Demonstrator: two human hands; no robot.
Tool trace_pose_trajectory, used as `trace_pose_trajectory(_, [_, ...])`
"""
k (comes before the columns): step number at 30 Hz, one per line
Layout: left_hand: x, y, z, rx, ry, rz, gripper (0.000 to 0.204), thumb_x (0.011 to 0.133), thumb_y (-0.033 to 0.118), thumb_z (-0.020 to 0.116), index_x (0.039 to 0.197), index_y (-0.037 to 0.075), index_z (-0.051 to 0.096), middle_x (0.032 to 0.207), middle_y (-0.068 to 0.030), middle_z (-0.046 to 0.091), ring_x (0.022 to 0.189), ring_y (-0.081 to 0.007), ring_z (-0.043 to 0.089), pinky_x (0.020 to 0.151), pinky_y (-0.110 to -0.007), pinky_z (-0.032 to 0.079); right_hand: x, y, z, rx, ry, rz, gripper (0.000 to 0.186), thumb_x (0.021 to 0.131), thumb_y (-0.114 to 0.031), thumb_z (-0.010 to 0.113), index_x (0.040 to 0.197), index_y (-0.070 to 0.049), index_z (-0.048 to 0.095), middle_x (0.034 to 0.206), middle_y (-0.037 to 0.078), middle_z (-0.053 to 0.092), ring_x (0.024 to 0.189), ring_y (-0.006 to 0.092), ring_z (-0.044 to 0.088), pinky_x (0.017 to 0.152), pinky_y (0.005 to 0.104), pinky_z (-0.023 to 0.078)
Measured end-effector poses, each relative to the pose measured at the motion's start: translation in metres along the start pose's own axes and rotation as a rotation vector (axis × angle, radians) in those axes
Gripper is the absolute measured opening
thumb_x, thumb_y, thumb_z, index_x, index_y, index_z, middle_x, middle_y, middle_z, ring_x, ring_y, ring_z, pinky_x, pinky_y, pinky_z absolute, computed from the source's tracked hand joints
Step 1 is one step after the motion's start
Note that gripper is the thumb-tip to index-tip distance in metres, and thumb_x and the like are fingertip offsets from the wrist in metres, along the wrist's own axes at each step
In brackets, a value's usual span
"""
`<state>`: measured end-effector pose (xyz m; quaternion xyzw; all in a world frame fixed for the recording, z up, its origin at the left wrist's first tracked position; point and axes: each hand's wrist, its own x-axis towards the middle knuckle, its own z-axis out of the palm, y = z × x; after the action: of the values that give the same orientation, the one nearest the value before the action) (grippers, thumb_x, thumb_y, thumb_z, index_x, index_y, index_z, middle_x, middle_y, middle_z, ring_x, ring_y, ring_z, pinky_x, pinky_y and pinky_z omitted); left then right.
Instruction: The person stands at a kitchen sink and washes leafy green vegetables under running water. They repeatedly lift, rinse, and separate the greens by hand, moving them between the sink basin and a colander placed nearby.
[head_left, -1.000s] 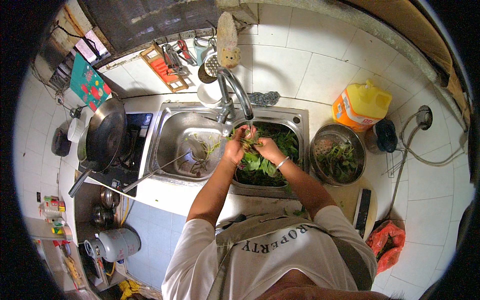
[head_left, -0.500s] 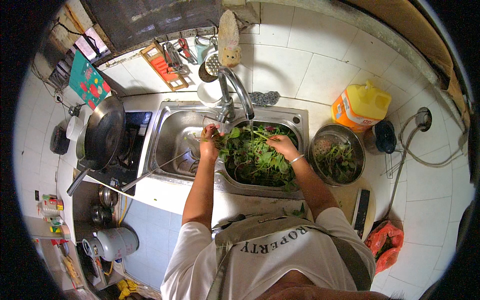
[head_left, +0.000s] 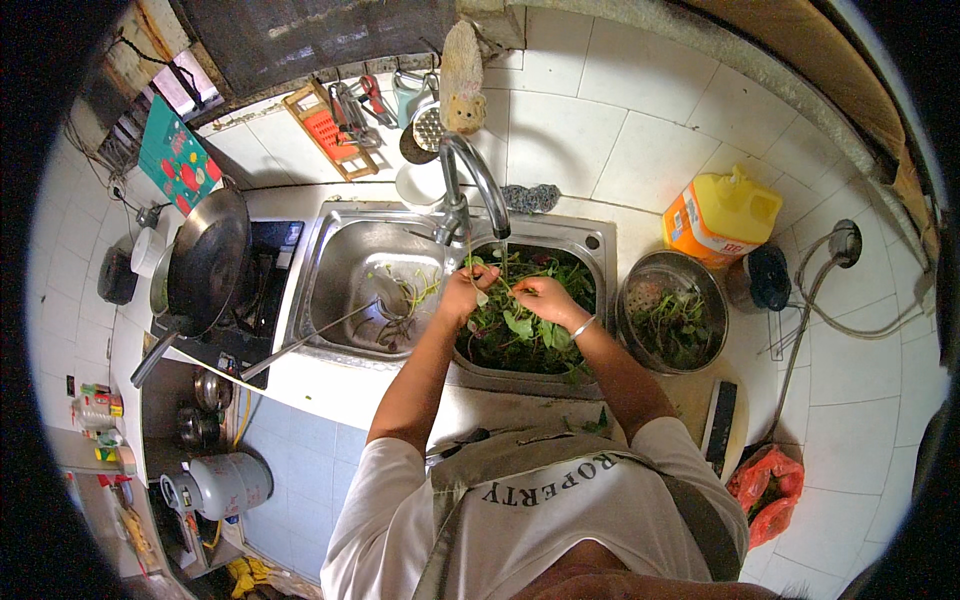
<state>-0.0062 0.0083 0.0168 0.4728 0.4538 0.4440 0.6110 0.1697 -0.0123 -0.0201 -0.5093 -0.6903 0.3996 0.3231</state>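
Note:
The sink's right basin [head_left: 604,280] is filled with leafy greens [head_left: 515,350]. Above them my left hand [head_left: 466,293] pinches a thin leafy stem [head_left: 482,298], its fingers closed below the tap. Just to its right, the fingers of my right hand [head_left: 549,300] are closed too, at the greens' stems; what exactly sits between the fingertips is hard to see. The curved tap [head_left: 478,165] reaches over this basin. Loose stems [head_left: 418,292] lie in the left basin [head_left: 345,250], beside a long-handled metal utensil [head_left: 305,342].
A metal bowl [head_left: 634,270] with more greens stands right of the sink, near a yellow jug [head_left: 720,215]. On the left, a wok [head_left: 210,265] rests on the stove [head_left: 270,260]. A red plastic bag [head_left: 768,490] sits at lower right.
My left hand has moved right, from beside the divider to over the right basin. More stems now show in the left basin. My right hand has shifted slightly left.

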Motion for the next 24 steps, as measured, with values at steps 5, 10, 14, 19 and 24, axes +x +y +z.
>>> trace_pose_trajectory(5, [-0.003,0.002,-0.002,-0.008,0.024,-0.077,0.021,0.071,0.022,0.065,0.063,0.004,0.058,0.060,0.0010,0.054,0.054,-0.0072,0.043,0.051,-0.022,0.033,0.000,-0.021,0.004,-0.105,0.026,-0.062,0.020,0.071,-0.021,0.056,0.075,-0.002,0.057,0.066,0.017,0.054,0.061,0.0290,0.055,0.055,0.0355,0.042])
trace_pose_trajectory(10, [-0.007,0.007,0.001,0.031,0.029,-0.066,0.022,0.073,0.022,0.063,0.063,0.003,0.058,0.060,0.0002,0.055,0.053,-0.0077,0.044,0.052,-0.022,0.034,0.000,-0.026,0.004,-0.096,0.184,0.014,0.020,0.067,-0.019,0.056,0.072,0.000,0.057,0.063,0.018,0.054,0.057,0.0292,0.053,0.055,0.0353,0.042])
trace_pose_trajectory(14, [-0.013,0.005,0.008,0.135,0.127,-0.050,0.021,0.074,0.023,0.062,0.070,0.003,0.058,0.064,-0.0005,0.057,0.056,-0.0082,0.047,0.055,-0.021,0.036,0.012,0.001,-0.001,0.066,0.439,0.175,0.017,0.069,-0.017,0.054,0.070,0.000,0.054,0.060,0.007,0.053,0.054,0.0156,0.048,0.052,0.0290,0.039])
trace_pose_trajectory(19, [-0.006,-0.009,-0.010,-0.050,0.079,0.001,0.027,0.071,0.032,0.063,0.067,0.006,0.058,0.064,-0.0009,0.057,0.056,-0.0096,0.044,0.052,-0.025,0.035,0.001,0.009,-0.032,0.505,0.410,0.376,0.016,0.077,-0.020,0.048,0.073,-0.005,0.050,0.060,0.001,0.046,0.051,0.0096,0.038,0.048,0.0250,0.034])
trace_pose_trajectory(24, [-0.002,-0.004,-0.005,-0.112,0.118,-0.182,0.022,0.070,0.028,0.065,0.068,0.008,0.057,0.063,0.0003,0.055,0.057,-0.0097,0.045,0.054,-0.024,0.035,-0.001,-0.023,-0.017,0.319,0.144,-0.005,0.020,0.077,-0.012,0.052,0.092,0.002,0.052,0.071,0.004,0.054,0.061,0.0092,0.052,0.051,0.0235,0.043])
